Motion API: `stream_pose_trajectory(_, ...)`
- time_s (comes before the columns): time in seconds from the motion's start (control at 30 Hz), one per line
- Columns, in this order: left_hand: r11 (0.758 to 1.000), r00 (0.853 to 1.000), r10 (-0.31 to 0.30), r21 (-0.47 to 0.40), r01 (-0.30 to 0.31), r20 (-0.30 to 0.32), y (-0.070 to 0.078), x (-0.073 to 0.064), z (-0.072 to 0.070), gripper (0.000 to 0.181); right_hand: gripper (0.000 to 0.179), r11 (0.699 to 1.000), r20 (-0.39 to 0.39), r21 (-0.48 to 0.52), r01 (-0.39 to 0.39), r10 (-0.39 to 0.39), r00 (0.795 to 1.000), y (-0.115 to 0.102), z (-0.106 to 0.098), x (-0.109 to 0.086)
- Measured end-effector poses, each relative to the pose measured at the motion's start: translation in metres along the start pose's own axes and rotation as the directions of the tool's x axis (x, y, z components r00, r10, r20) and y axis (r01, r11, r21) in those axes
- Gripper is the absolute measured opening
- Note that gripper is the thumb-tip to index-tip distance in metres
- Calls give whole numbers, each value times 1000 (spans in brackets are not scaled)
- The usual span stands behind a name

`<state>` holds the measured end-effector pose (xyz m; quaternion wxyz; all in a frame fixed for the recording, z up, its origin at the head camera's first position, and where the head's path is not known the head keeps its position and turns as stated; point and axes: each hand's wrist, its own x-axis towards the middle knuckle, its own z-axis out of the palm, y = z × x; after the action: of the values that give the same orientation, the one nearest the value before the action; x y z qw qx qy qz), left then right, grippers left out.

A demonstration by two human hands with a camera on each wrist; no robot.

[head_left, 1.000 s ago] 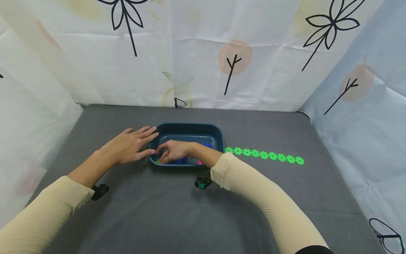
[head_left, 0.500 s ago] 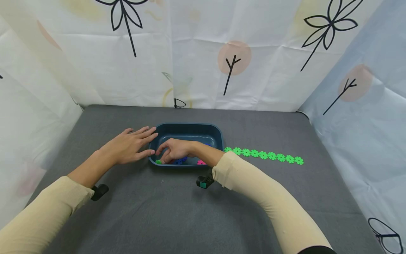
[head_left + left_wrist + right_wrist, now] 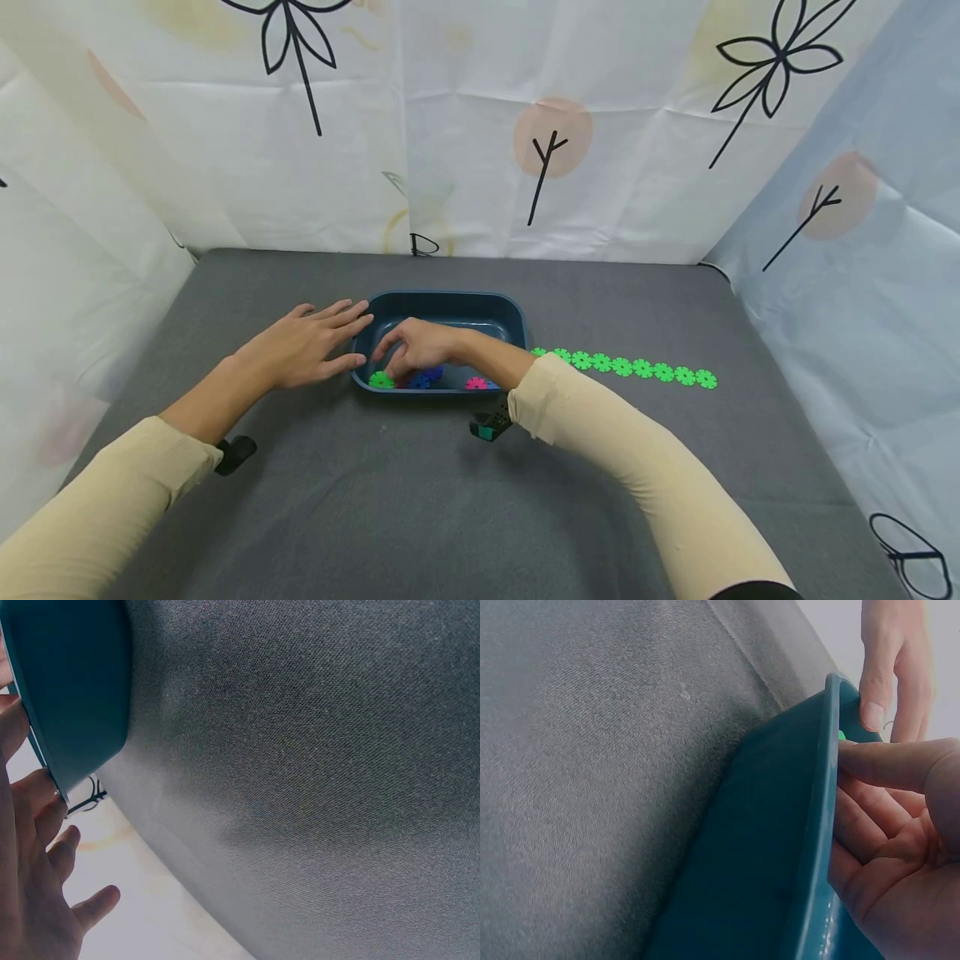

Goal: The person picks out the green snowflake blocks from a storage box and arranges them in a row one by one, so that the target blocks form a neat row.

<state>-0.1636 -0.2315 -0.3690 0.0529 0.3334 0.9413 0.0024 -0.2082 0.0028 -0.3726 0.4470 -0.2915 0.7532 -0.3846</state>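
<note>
In the head view a dark blue tray [image 3: 480,302] stands mid-table. My right hand [image 3: 423,343] reaches down into its left front corner, fingers bent. The thumb and fingertips pinch a green flower-shaped disc [image 3: 381,380]; only a sliver of green shows past the tray's wall in the right wrist view. Blue flower-shaped discs [image 3: 427,377] lie just right of the fingertips, and a pink disc [image 3: 476,383] is farther right. My left hand [image 3: 307,346] rests with spread, nearly straight fingers against the tray's left rim, its fingertips touching that rim in the left wrist view.
A row of several green flower-shaped discs [image 3: 622,367] runs rightward from the tray's right side, partly behind my right forearm. Grey cloth [image 3: 375,517] covers the table. Patterned white curtains [image 3: 465,150] hang behind and at both sides.
My right hand has risen slightly and shifted a little to the right inside the tray. The green disc at its fingertips has moved with it and shows more fully. My left hand has stayed put.
</note>
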Motion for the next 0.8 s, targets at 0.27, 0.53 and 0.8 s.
stream_pose_trajectory(0.27,1000,1000,-4,-8,4,5,-1,0,0,68,38,999,-24,-40,13,-14,1000,1,-7,-15)
stream_pose_trajectory(0.53,1000,1000,-25,-10,26,14,1,2,0,69,39,999,-57,-26,37,-38,998,10,-24,-46)
stream_pose_trajectory(0.8,1000,1000,-23,1,23,7,1,0,0,69,37,1000,-127,-15,11,-13,992,25,-42,-93)
